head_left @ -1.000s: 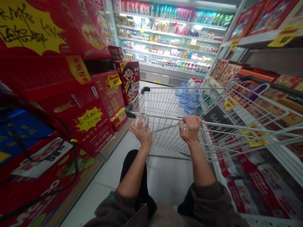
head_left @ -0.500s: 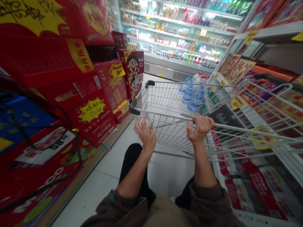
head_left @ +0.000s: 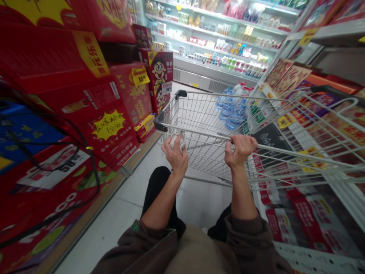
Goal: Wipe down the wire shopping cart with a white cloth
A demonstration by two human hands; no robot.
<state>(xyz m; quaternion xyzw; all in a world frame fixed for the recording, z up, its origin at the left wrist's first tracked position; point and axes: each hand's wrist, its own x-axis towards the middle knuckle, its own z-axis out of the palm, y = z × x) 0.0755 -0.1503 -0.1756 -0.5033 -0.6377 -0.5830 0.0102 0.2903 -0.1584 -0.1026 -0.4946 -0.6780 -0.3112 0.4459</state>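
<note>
A wire shopping cart (head_left: 205, 160) stands sideways before me, its long side facing my knees. My right hand (head_left: 240, 150) is wrapped round the cart's near top rail. Against the wire side, below the dark corner cap (head_left: 160, 122), my left hand (head_left: 176, 156) presses a crumpled whitish cloth (head_left: 178, 141) with curled fingers. Part of the cloth is hidden behind those fingers. No goods show inside the cart's basket.
Stacked red boxes (head_left: 114, 114) with yellow price signs line the left. Shelves of packaged goods (head_left: 310, 213) rise close on the right. Beyond the cart are shrink-wrapped water bottles (head_left: 232, 110) and a lit refrigerated display (head_left: 216, 38). A black cable (head_left: 97, 171) hangs at left.
The left hand and the cloth have shifted slightly on the wire side near the corner. My right hand keeps its hold on the rail. The view has tipped down a little.
</note>
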